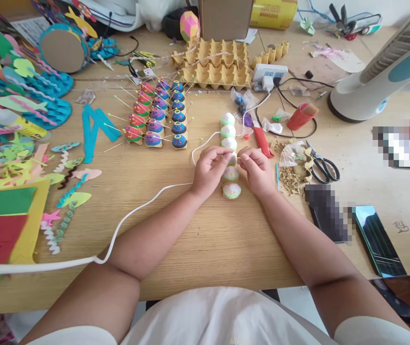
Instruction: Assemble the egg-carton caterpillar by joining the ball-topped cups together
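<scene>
A row of egg-carton cups (229, 143), topped in white with light green rims, runs away from me on the table. My left hand (210, 170) is closed in a pinch over the row's left side, thumb and forefinger at one cup; what lies between them is hidden. From the right, my right hand (257, 171) pinches a thin yellow strand (240, 158) close to the same cup. Small yellow bits show on the nearest cup (231, 190). Left of the row stand three finished-looking strips of painted cups, red (133, 133), purple (153, 139) and blue (179, 141), with thin sticks poking out.
Scissors (325, 168), wood-like shavings (290, 181) and a red cup-shaped piece (302, 116) lie right. A phone (379, 239) is near the front edge. A white cable (133, 209) crosses left. Behind are egg trays (215, 72), a power strip (270, 72) and a fan (359, 91).
</scene>
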Tool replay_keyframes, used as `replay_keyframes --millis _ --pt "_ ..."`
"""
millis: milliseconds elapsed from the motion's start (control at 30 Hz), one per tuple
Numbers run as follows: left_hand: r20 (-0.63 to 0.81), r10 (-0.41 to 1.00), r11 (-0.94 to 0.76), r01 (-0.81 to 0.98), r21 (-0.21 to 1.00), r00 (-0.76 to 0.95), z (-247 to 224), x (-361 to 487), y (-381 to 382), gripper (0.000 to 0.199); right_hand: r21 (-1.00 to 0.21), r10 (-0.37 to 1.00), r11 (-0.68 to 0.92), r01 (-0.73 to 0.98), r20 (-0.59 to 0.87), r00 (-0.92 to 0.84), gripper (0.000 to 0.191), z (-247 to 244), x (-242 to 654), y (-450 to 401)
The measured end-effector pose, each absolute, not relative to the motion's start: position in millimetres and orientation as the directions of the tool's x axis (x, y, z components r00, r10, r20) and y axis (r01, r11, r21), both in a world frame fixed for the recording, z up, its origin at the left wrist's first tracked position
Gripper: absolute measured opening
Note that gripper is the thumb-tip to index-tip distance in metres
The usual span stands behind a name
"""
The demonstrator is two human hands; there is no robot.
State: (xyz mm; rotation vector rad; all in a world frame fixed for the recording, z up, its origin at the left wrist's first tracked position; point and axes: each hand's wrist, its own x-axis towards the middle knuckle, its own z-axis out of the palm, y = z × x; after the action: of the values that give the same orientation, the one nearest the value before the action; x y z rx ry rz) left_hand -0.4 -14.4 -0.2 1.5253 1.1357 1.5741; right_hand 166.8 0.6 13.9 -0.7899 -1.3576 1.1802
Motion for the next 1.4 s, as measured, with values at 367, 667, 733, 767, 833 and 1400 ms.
replay_keyframes --millis 367,667,733,767,833,1400 --pt "0.480 0.876 -0.471 0.132 0.872 -0.044 0.3 0.6 -15.7 0.045 -0.946 0.940 0.273 -0.174 0.301 -0.160 0.049 19.6 165.0 -2.2" --pt "0.509 0.861 -0.499 0.186 0.847 -0.007 2.4 -1.5 -17.1 0.040 -0.952 0.946 0.258 -0.163 0.284 -0.158 0.052 18.4 164.6 -0.8" --pt "0.510 0.860 -0.498 0.207 0.842 -0.003 3.1 -2.2 -17.6 0.038 -0.953 0.946 0.260 -0.154 0.283 -0.157 0.053 19.2 164.9 -1.3" --pt "0.513 0.858 -0.501 0.214 0.839 -0.003 3.4 -2.5 -17.8 0.036 -0.953 0.946 0.262 -0.150 0.285 -0.157 0.053 19.6 165.1 -1.5" --pt "0.521 0.853 -0.507 0.220 0.834 -0.009 3.7 -2.9 -18.1 0.034 -0.954 0.944 0.265 -0.142 0.287 -0.163 0.054 20.1 165.2 -1.9" --pt "0.568 0.821 -0.542 0.233 0.807 -0.060 2.0 -1.7 -17.7 0.033 -0.961 0.946 0.246 -0.126 0.267 -0.183 0.051 22.3 165.3 -4.3"
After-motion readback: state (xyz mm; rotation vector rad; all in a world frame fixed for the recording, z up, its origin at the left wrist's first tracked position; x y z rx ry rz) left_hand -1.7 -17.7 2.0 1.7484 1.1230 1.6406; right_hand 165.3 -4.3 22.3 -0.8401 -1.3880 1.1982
